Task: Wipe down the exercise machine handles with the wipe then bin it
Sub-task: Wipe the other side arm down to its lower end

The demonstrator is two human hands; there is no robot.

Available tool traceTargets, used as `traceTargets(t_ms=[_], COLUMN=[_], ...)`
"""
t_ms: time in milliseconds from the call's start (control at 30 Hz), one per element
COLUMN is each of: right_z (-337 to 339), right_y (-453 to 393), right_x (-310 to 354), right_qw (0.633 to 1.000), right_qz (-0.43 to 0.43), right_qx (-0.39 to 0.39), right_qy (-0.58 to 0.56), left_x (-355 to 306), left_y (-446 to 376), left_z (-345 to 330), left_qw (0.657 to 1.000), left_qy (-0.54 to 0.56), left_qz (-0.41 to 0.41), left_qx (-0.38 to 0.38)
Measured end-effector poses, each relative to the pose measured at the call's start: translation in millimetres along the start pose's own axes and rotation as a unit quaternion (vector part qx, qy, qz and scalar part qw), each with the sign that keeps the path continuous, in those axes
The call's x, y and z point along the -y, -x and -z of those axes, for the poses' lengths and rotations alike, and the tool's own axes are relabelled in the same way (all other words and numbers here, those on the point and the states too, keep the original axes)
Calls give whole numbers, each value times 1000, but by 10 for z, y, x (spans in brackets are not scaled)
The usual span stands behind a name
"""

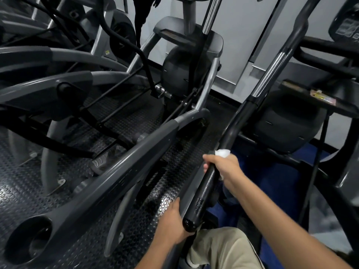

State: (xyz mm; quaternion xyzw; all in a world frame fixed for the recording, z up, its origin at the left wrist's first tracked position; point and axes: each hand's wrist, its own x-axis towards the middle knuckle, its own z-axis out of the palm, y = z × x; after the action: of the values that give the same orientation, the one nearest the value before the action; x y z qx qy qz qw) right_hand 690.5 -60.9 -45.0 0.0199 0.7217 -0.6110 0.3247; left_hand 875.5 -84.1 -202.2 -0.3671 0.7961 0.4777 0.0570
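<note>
A long black handle (202,193) of the exercise machine runs from the lower middle up to the top right, with a chrome section higher up. My right hand (223,166) grips the handle about a third of the way up, with a white wipe (223,153) bunched between palm and bar and sticking out above the fingers. My left hand (172,224) holds the grey frame piece beside the handle's rounded bottom end, fingers curled round its edge.
A wide grey side rail (108,177) crosses diagonally on the left over black studded floor matting (23,191). More machines crowd the left and back. A console (347,20) and frame stand at the right. My beige trouser leg (223,249) is below.
</note>
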Motion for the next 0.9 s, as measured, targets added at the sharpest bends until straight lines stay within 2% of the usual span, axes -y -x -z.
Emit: traceTargets(t_ms=[100, 167, 233, 300, 367, 400, 433, 467, 567, 667, 767, 833, 900], right_z=[-5, 63, 120, 118, 81, 64, 40, 31, 47, 63, -11, -45, -12], right_y=[-391, -572, -591, -510, -346, -253, -135, -27, 244, 303, 140, -73, -241], right_x=[195, 218, 108, -59, -201, -262, -303, -340, -359, -311, -117, 60, 170], right_qw=[994, 978, 941, 888, 841, 832, 837, 857, 936, 986, 999, 994, 978], right_qz=[-7, -49, -83, -111, -136, -141, -144, -145, -139, -67, 25, 11, -46], right_qx=[-14, 53, 129, 203, 265, 277, 275, 257, 176, 87, -2, -28, 12], right_qy=[-106, -198, -301, -398, -452, -460, -451, -423, -271, -124, -47, -104, -203], left_x=[-8, -36, -51, -60, -69, -77, -88, -96, -114, -97, -52, -18, 8], left_y=[5, 30, 45, 51, 60, 66, 75, 78, 91, 119, 108, 71, 29], left_z=[16, 47, 69, 76, 82, 90, 101, 105, 104, 89, 60, 31, -1], left_qw=[1000, 999, 999, 999, 999, 998, 998, 997, 995, 994, 992, 989, 989], left_qy=[19, 30, 34, 36, 38, 36, 32, 26, 5, -9, -16, -39, -46], left_qz=[5, 14, 5, -12, -34, -45, -57, -66, -96, -112, -127, -144, -140], left_qx=[10, 18, 14, 10, 8, 8, 7, 6, 7, 1, -9, -23, -24])
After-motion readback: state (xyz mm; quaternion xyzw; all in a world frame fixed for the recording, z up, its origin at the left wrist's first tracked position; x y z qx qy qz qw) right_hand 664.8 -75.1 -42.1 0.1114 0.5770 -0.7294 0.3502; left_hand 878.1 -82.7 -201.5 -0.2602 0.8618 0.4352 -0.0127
